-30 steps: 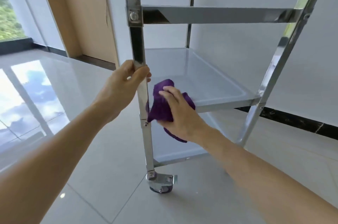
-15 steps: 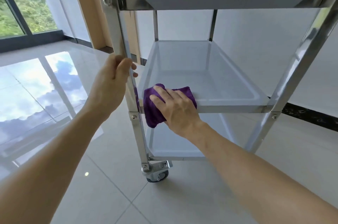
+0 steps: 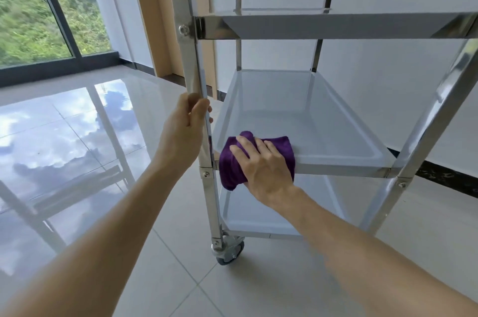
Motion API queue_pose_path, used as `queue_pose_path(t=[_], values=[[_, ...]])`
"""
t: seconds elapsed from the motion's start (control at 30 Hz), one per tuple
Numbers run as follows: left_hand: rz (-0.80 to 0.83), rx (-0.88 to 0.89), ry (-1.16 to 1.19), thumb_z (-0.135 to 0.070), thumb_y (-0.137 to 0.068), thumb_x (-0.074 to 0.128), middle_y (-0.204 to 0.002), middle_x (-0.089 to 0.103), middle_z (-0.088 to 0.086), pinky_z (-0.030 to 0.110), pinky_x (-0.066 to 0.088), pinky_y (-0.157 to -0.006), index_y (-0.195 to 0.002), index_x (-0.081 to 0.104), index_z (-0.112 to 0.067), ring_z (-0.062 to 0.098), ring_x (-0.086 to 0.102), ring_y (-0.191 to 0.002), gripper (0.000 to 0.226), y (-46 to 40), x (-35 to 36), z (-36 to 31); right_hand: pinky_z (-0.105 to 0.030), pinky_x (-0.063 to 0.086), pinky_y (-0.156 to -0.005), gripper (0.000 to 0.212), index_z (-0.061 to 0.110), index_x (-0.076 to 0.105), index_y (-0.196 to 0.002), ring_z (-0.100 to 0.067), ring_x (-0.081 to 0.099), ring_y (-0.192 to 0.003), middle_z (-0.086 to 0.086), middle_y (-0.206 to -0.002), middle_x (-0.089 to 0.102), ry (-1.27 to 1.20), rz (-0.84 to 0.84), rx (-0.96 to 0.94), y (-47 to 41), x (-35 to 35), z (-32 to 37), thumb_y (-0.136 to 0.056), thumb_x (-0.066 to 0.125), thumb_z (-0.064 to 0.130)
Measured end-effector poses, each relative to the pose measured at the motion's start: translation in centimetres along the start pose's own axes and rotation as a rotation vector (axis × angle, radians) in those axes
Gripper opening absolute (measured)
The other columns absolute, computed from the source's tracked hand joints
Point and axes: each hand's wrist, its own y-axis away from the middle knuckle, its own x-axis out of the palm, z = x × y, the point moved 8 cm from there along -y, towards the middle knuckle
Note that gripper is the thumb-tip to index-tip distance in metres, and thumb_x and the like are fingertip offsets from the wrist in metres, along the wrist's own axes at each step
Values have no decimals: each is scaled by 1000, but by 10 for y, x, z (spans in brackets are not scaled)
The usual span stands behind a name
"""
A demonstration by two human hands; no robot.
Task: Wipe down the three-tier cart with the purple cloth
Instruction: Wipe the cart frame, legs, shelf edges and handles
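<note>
While left hand [image 3: 185, 133] grips cart [image 3: 192, 58] — purple cloth [image 3: 230, 164] under right fingers [image 3: 248, 151]

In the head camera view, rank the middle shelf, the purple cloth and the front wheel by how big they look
1. Middle shelf, clearly largest.
2. Purple cloth, partly hidden under the right hand.
3. Front wheel, smallest, and partly hidden by its bracket.

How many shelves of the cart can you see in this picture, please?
3: the top shelf at upper right, the middle shelf under the purple cloth, and the bottom shelf, partly hidden behind the right hand and forearm.
</note>
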Motion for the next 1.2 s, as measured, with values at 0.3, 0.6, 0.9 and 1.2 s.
queue_pose_path(t=[0.3, 0.6, 0.9, 1.2], values=[[-5, 28, -141, -28, -100, 53, -90, 66, 1, 20, 42, -68, -103, 51, -15, -9, 60, -73, 14, 9, -20, -2, -41, 43, -105, 75, 19, 46, -143, -29, 53, -127, -5, -155, 38, 9, -65, -93, 33, -19, -29, -74, 72, 4], [44, 28, -170, -32, -99, 54, -91, 69, -4, 24, 46, -72, -94, 50, -27, 4, 65, -88, 8, 8, -21, -2, -54, 47, -95, 70, 15, 59, -131, -35, 60, -116, -7, -143, 53, 111, -93, 235, 113, -23, -139, -65, 79, -2], [58, -62, -92, -41, -98, 50, -111, 67, -5, 35, 46, -92, -116, 52, -20, 13, 62, -107, 27, 3, -18, 7, -46, 38, -110, 75, 12, 54, -137, -34, 51, -128, -8, -150, 46, -95, -13, 136, 68, -25, -77, -67, 80, 2], [92, 7, -63, -36, -94, 57, -120, 60, -16, 33, 42, -89, -128, 48, -28, 19, 60, -115, 36, -14, -39, -40, -20, 38, -108, 65, 24, 57, -132, -2, 47, -128, 17, -142, 45, -743, -220, 158, 74, -79, -89, -77, 70, -8]])
